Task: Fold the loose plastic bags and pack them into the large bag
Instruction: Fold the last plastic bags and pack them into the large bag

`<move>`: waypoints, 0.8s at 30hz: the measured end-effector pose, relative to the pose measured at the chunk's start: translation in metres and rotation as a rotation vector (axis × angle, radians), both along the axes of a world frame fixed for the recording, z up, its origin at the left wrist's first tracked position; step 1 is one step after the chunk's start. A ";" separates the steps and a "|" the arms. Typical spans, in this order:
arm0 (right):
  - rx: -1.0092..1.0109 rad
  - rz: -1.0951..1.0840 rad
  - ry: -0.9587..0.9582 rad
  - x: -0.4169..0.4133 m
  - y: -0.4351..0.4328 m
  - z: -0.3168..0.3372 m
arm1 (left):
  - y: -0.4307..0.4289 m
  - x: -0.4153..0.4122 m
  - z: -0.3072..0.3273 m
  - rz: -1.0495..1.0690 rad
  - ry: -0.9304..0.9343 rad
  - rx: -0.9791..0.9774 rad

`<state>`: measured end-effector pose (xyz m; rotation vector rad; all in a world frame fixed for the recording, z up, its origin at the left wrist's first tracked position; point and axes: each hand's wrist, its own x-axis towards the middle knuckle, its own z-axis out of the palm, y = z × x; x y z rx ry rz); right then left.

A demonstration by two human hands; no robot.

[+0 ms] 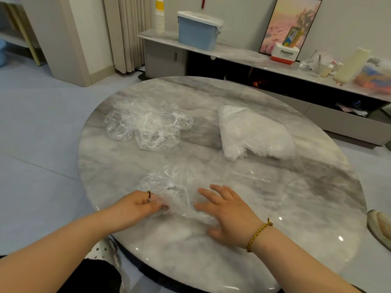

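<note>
A clear crumpled plastic bag [175, 187] lies near the front of the round marble table [296, 208]. My left hand [139, 205] pinches its left edge with curled fingers. My right hand [226, 212] lies flat on the bag's right side, fingers straight and spread. A heap of loose clear bags [148, 123] sits at the back left of the table. The large bag [254, 132], stuffed with white plastic, lies at the back right with its open mouth spread toward me.
A low marble sideboard [232, 53] runs behind the table with a blue lidded box [197, 30], paper cups [159, 17], a white Panasonic box [284, 53] and bottles. A shoe [380, 227] shows at the right edge.
</note>
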<state>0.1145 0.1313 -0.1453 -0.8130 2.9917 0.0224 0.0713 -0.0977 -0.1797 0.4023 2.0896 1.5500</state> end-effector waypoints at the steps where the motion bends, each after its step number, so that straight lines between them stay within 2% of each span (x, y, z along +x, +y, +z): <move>1: -0.049 0.031 0.068 -0.002 0.000 -0.005 | 0.000 0.001 0.001 0.014 -0.018 0.009; 4: -0.173 0.060 0.152 -0.003 0.000 -0.006 | 0.002 0.001 0.003 0.051 -0.042 0.045; 9: -0.459 -0.028 0.194 -0.004 0.004 0.001 | 0.000 -0.003 0.010 0.265 -0.104 0.121; 14: -0.728 -0.063 0.084 -0.004 0.002 -0.001 | 0.001 -0.006 0.012 0.329 -0.122 0.116; 16: -0.731 -0.063 0.101 -0.004 0.001 -0.001 | 0.003 -0.006 0.012 0.342 -0.122 0.100; 21: -0.699 0.042 0.319 -0.007 0.000 -0.003 | 0.012 -0.006 0.017 0.438 -0.055 0.000; 24: -0.700 0.100 0.293 -0.004 -0.007 -0.004 | 0.017 -0.007 0.021 0.479 -0.032 -0.032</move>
